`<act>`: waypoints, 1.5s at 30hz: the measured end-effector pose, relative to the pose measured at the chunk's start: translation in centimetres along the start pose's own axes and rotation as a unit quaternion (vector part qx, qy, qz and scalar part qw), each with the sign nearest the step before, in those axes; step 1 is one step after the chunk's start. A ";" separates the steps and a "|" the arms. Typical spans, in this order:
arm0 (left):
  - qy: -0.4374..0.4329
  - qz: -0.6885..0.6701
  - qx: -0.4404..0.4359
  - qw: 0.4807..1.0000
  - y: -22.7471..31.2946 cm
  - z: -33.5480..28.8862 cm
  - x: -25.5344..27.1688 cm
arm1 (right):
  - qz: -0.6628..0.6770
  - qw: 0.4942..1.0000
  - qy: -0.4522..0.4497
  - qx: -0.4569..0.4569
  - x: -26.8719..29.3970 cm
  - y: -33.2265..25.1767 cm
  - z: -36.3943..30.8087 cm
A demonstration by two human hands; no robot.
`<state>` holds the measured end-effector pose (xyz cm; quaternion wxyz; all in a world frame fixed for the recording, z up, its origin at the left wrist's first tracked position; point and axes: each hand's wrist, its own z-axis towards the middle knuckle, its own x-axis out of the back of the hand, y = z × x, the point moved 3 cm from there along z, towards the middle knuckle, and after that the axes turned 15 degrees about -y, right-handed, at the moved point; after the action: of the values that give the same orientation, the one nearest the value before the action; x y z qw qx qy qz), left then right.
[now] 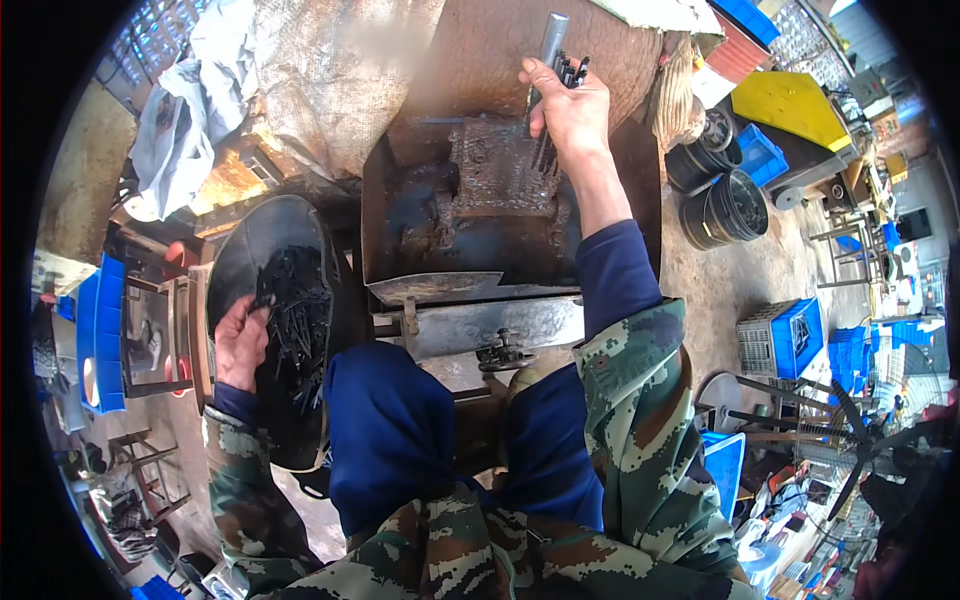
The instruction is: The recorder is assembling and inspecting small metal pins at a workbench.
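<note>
Your right hand (572, 112) is clenched around a small bundle of thin dark metal rods (572, 70), about five as far as the view lets you count, their blunt tips sticking up past your fingers. Just beside that grip, on its left, one grey steel tube (551, 38) stands upright. Directly below your fist sits one rusty, crusted machine block (500, 175) inside a dark, oily sheet-metal tray (400, 215).

Your left hand (241, 343) is closed on a few of the same black rods, pinched from a heap of loose rods (298, 315) too many to count. The heap lies in one round, shallow black basin (262, 240), smooth and dull. Beyond it on your left stands a blue plastic crate (103, 335). Far right of your raised hand stand two black ribbed buckets (722, 185).
</note>
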<state>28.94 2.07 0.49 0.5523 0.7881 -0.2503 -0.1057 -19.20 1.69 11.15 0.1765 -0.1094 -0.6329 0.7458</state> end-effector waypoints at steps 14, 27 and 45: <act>-0.120 -0.191 -0.234 0.946 16.1 5.9 -15.1 | -0.003 1.000 0.006 -0.002 0.7 0.1 0.0; -0.180 -0.248 -0.268 0.913 19.6 10.2 -22.3 | -0.011 1.000 0.009 -0.010 0.0 -0.2 -0.1; -0.148 -0.126 -0.204 0.959 17.5 7.5 -19.1 | 0.024 0.989 -0.133 -0.060 1.5 -3.5 -11.5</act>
<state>4.50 1.09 11.83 0.6399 0.6597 -0.2010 -0.3391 -15.67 13.17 12.67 0.0657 -0.0347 -0.6912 0.7188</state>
